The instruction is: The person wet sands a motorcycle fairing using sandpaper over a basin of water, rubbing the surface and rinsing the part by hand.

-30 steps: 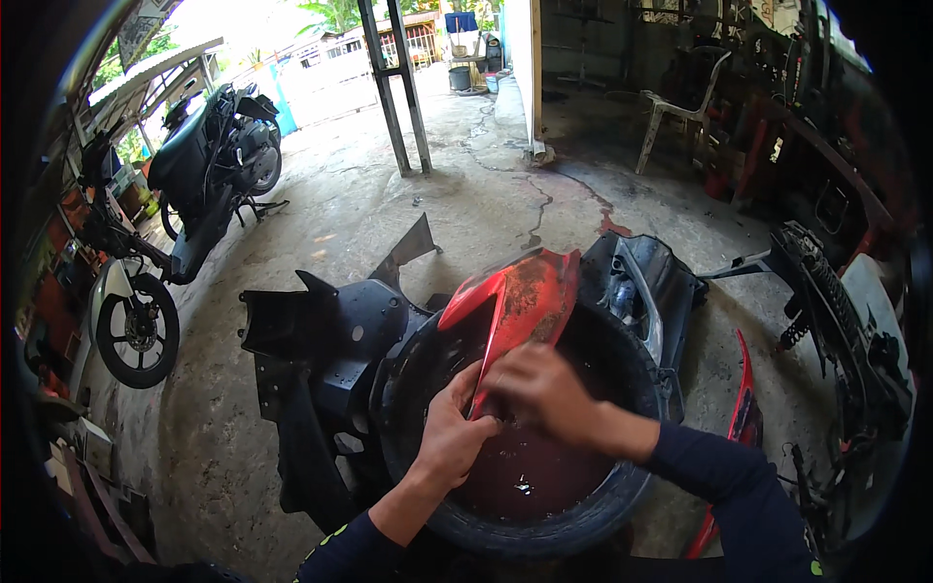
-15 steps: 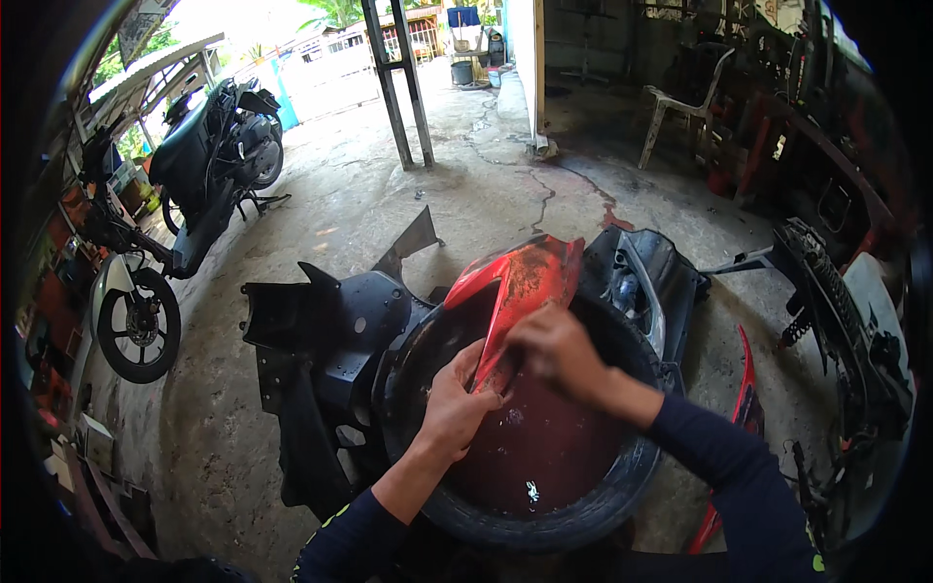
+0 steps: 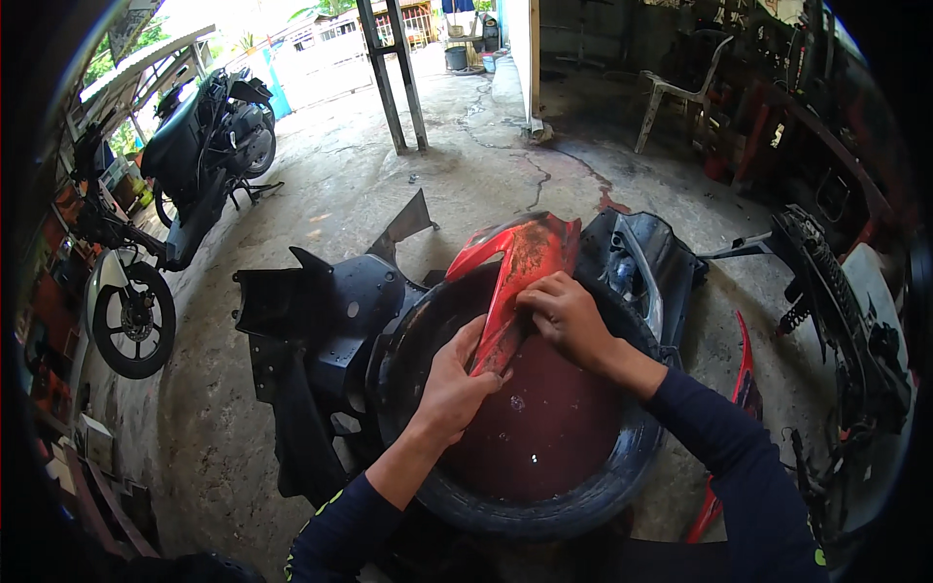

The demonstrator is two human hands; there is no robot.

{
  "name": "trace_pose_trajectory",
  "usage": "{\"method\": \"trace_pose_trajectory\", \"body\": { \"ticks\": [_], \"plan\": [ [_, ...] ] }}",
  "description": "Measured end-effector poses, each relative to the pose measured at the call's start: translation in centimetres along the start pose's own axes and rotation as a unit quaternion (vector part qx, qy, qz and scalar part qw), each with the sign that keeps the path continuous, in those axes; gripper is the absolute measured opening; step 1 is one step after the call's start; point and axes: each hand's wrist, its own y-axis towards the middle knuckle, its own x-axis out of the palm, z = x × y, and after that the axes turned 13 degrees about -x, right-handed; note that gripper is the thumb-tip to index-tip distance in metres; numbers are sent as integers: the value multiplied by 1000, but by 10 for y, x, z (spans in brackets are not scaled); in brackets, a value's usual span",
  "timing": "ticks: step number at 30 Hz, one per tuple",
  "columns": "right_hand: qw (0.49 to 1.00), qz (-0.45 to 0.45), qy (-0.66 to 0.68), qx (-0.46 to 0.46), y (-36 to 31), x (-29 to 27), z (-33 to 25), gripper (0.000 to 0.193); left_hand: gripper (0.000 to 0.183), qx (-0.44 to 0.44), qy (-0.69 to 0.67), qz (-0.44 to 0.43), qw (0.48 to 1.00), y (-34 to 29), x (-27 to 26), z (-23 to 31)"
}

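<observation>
A red motorcycle fairing panel (image 3: 539,255), smeared with dark dirt, slants over a round black tub (image 3: 637,476) holding murky reddish water (image 3: 559,418). My left hand (image 3: 453,384) grips the panel's narrow lower end, thumb on the near side. Against the panel's right edge, my right hand (image 3: 567,319) is closed with its fingers curled in; whatever may be inside them is hidden. A few bubbles float on the water below.
Black plastic body panels (image 3: 355,301) lie left of the tub, and a dark panel (image 3: 646,257) sits behind its right side. A thin red trim piece (image 3: 746,364) rests on the floor at right, near a stripped motorcycle frame (image 3: 826,301). A motorcycle (image 3: 185,165) stands at far left.
My right hand has moved slightly up along the panel's edge and is less blurred. The panel's top appears a little higher in view; my left hand keeps its grip.
</observation>
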Motion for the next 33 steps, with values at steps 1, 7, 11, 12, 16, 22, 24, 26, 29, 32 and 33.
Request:
{"method": "trace_pose_trajectory", "body": {
  "ticks": [1,7,11,12,16,22,24,26,29,32,33],
  "plan": [
    [1000,2,4,-3,10,-1,-21,26,83,-7,0,0,1000,1,-1,4],
    [998,-1,2,-67,-2,-7,-9,29,78,32,0,4,999,-3,2,0],
    [988,16,83,-128,15,-11,-70,33,78,-5,3,6,1000,-3,3,4],
    [985,11,86,-148,11,-10,-72,30,79,-14,20,6,1000,-2,7,4],
    [999,0,13,-49,2,-17,-15,30,79,23,17,6,1000,-3,2,-9],
    [991,17,56,-119,6,-11,-48,29,81,55,51,31,997,-9,-8,-18],
    [999,13,3,-42,-3,-8,-23,28,81,30,14,11,999,-6,-1,-14],
    [994,19,56,-91,10,-6,-57,28,81,9,-20,11,1000,-10,-5,-11],
    [984,7,111,-136,10,-5,-70,28,81,13,26,20,999,-11,-6,-18],
    [999,23,-21,-25,-16,-6,-10,25,82,6,-13,-8,1000,-13,1,-16],
    [999,23,-16,-26,-11,-4,-22,25,83,-4,-21,-6,1000,-15,-1,-17]
  ]
}}
